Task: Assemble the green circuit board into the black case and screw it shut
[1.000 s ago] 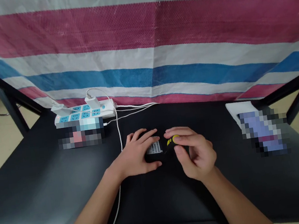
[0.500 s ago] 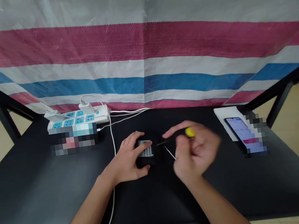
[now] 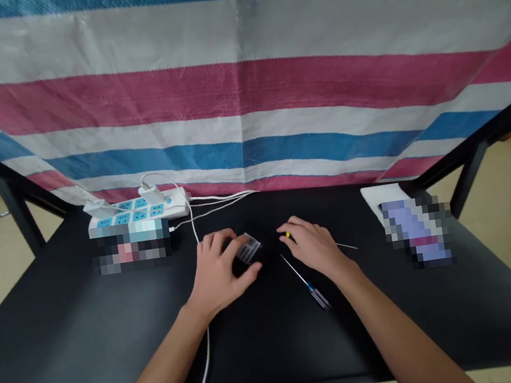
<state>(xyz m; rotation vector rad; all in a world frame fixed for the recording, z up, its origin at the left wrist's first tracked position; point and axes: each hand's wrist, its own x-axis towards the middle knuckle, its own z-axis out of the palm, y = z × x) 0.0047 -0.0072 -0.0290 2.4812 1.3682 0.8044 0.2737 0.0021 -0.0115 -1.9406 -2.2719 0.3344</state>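
Observation:
My left hand [image 3: 216,267] grips a small black box [image 3: 248,249] with a white printed label, its fingers over the top edge. My right hand [image 3: 311,247] rests close by on the black table, curled around a yellow-handled screwdriver [image 3: 287,235]. Only a yellow tip shows at the fingers, and a thin metal shaft sticks out to the right of the hand. Below that hand, a blue-handled screwdriver [image 3: 314,290] lies on the tabletop, its thin shaft pointing up toward the box and touching neither hand.
A white power strip [image 3: 137,211] with white chargers stands at the table's back edge, and its white cables [image 3: 194,238] run past my left hand. A pixelated object [image 3: 130,247] lies before it. A pixelated phone [image 3: 415,229] sits on a white pad at right. A striped tarp [image 3: 241,92] hangs behind.
My right hand has come down from its raised, blurred position, and the blue-handled screwdriver now shows beside it. The black box has turned slightly in my left hand. The view has tilted.

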